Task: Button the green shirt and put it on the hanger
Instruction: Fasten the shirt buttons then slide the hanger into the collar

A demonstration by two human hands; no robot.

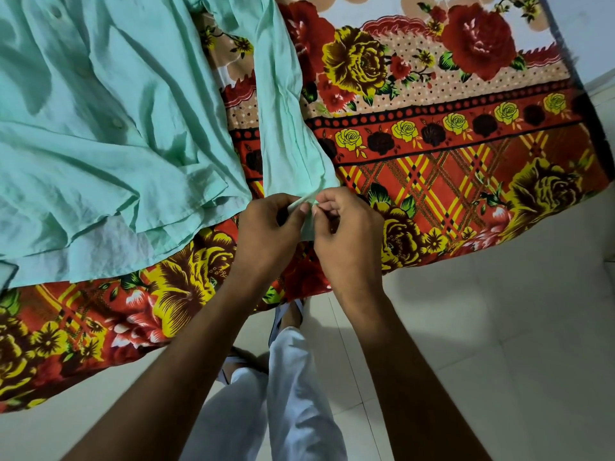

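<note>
The green shirt (100, 128) lies spread and wrinkled on the floral blanket, filling the upper left. Two of its buttons show along the front placket. One long sleeve (286, 121) runs down toward me, and its cuff ends between my hands. My left hand (266, 227) pinches the cuff from the left. My right hand (346, 234) pinches the same cuff from the right, fingertips meeting those of the left. The cuff's button is hidden by my fingers. No hanger is in view.
A red, yellow and brown floral blanket (449, 154) covers the bed and hangs over its near edge. Pale tiled floor (499, 327) lies below and to the right. My legs in light trousers (286, 394) and sandalled feet stand at the bed's edge.
</note>
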